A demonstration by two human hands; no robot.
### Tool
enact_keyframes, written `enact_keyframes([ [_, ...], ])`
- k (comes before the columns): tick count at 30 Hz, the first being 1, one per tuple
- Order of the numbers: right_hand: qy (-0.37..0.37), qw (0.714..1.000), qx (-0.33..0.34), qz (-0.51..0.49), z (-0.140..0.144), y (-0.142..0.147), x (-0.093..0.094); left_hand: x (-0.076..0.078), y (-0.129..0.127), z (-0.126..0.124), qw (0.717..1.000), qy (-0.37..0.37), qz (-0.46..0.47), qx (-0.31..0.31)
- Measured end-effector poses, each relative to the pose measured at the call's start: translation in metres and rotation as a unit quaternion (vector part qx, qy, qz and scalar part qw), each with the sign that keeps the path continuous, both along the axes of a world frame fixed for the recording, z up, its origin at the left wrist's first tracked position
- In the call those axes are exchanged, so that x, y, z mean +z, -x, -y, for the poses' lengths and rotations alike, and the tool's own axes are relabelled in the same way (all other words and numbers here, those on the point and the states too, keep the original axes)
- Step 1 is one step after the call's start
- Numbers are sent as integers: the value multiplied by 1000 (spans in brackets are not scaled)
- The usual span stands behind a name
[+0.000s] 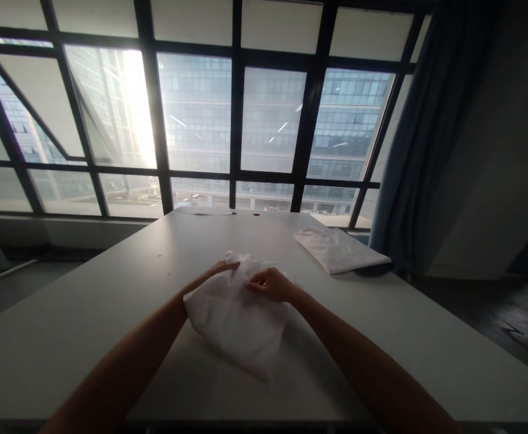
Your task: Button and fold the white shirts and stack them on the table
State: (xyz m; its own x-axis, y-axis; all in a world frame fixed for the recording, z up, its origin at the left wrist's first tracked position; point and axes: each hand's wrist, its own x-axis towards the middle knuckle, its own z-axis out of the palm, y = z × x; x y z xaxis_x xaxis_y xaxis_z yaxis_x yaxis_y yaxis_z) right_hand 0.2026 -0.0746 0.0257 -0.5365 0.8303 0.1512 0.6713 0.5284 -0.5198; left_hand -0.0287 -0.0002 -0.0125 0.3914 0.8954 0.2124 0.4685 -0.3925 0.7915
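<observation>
A crumpled white cloth (pixel 237 322) hangs between my hands over the middle of the table, and its lower corner droops toward me. My left hand (pixel 226 267) grips the cloth's upper left part. Its thumb lies on the near side, and the other fingers are hidden by the fabric. With fingers curled in a pinch, my right hand (pixel 270 284) holds the cloth near its upper right. The far edge of the fabric is bunched and uneven.
The long white table (pixel 123 301) reaches toward a wall of dark-framed windows. A folded white cloth (pixel 339 250) lies at its right edge, with something dark beneath. Flat pale sheets (pixel 205 211) rest at the far end. A blue curtain (pixel 397 181) hangs at right.
</observation>
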Motion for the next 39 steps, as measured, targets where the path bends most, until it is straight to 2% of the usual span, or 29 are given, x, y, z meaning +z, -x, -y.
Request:
enact_keyframes([
  [2, -77, 986, -146, 32, 0, -11, -7, 3, 13, 2, 999, 30, 28, -15],
  [4, -73, 969, -225, 64, -7, -29, -12, 5, 23, 6, 998, 22, 53, 4],
  [6, -12, 972, -225, 60, -17, -44, -13, 7, 29, 9, 997, 3, 66, 39],
  [8, 55, 980, -187, 47, -23, -49, -12, 11, 29, 12, 996, -16, 44, 74],
  [10, 69, 979, -181, 59, -24, -43, -9, 17, 25, 16, 994, -36, 15, 104],
  [12, -26, 966, -245, 73, -22, -31, -5, 29, 16, 21, 986, -86, 16, 145],
  [14, -192, 931, -309, 33, -19, -20, 1, 48, 10, 30, 967, -170, 77, 172],
  [15, -266, 912, -311, -11, -17, -18, 6, 59, 8, 37, 955, -213, 124, 166],
  [16, -320, 901, -285, -66, -15, -18, 12, 71, 9, 45, 944, -244, 174, 139],
  [18, -350, 903, -182, -170, -10, -28, 26, 94, 17, 61, 942, -237, 234, 33],
  [19, -326, 915, -115, -208, -7, -37, 34, 103, 23, 69, 952, -190, 236, -36],
  [20, -271, 934, -44, -227, -4, -47, 41, 110, 30, 76, 964, -112, 208, -122],
  [21, -189, 955, 25, -227, -1, -58, 47, 114, 36, 81, 964, -37, 174, -197],
  [22, -92, 969, 90, -213, 1, -68, 51, 114, 41, 83, 959, 25, 139, -247],
  [23, 5, 970, 141, -197, 3, -77, 52, 110, 44, 83, 956, 64, 105, -266],
  [24, 86, 963, 174, -184, 4, -83, 52, 103, 45, 81, 962, 77, 69, -251],
  [25, 143, 957, 182, -177, 4, -86, 48, 94, 43, 77, 976, 66, 23, -208],
  [27, 173, 963, 121, -169, 1, -83, 35, 70, 36, 68, 990, 0, -108, -90],
  [28, 155, 973, 65, -160, -2, -77, 25, 58, 31, 63, 980, -38, -190, -46],
  [30, 83, 987, -51, -124, -8, -58, 4, 37, 22, 55, 948, -98, -303, -12],
  [33, -19, 985, -149, -88, -18, -25, -23, 18, 11, 51, 925, -128, -357, -13],
  [36, -93, 975, -186, -74, -31, -14, -32, 14, 4, 51, 933, -108, -343, -19],
  [39, -174, 950, -237, -103, -46, -34, -23, 23, 4, 52, 948, -115, -298, -12],
])
